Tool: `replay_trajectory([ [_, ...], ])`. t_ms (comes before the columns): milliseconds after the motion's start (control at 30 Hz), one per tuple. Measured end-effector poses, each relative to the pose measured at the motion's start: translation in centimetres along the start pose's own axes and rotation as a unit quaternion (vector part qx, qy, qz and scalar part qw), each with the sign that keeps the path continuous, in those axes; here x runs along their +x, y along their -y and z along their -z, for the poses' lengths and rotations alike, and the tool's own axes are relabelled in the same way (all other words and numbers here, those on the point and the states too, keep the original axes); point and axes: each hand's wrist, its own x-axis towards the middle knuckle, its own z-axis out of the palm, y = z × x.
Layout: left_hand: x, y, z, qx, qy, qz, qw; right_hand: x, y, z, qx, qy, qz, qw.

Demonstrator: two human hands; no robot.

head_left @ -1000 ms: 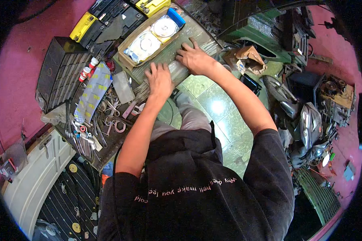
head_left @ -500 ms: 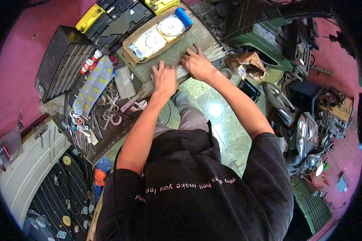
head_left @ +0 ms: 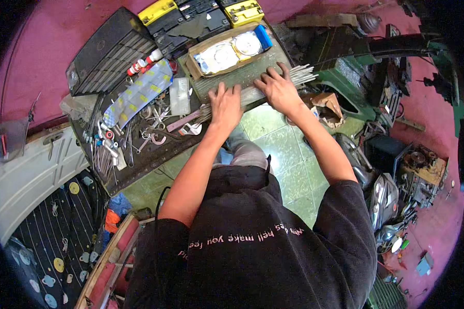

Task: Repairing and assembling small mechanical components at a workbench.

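Note:
A bundle of thin grey rods (head_left: 302, 75), which look like welding rods, lies along the near edge of the workbench (head_left: 195, 85). Its right ends fan out a little beyond my right hand (head_left: 280, 92), whose fingers curl over the bundle. My left hand (head_left: 225, 107) grips the other part, fingers bent over the top. Between the hands the rods look bound in a pale wrapping. Both thumbs are mostly hidden. Just beyond the hands sits an open cardboard box (head_left: 203, 70) holding blue-and-yellow packs with round white parts.
Left on the bench are wrenches (head_left: 130, 154), a clear plastic case (head_left: 180, 97), a blue-grey patterned strip (head_left: 139, 95) and a black grille-like panel (head_left: 105, 51). Black-and-yellow batteries (head_left: 198, 26) line the back. A torn paper bag (head_left: 329, 108) and motorcycle parts (head_left: 384, 198) lie right.
The view has shifted, so the bench appears farther right. Both hands stay on the rods with little movement against the bench. The right ends now look more closely bunched.

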Motion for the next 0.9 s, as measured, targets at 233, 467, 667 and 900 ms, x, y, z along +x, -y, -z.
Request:
replay_trajectory([
  [233, -3.3, 3.2, -0.1, -0.027, -0.039, 0.035, 0.998, -0.7, -0.6, 4.2, -0.038, -0.016, -0.017, 0.999],
  [467, -6.3, 3.2, 3.9, -0.055, -0.116, 0.039, 0.991, -1.4, 1.5, 7.2, -0.046, -0.024, -0.019, 0.998],
  [667, -11.0, 3.5, 5.4, -0.073, -0.141, 0.078, 0.984, -2.4, 5.2, 8.5, -0.053, -0.039, -0.016, 0.998],
  [900, -14.0, 3.8, 4.8, -0.092, -0.226, 0.122, 0.962, -4.2, 8.5, 6.8, -0.010, -0.067, -0.046, 0.997],
])
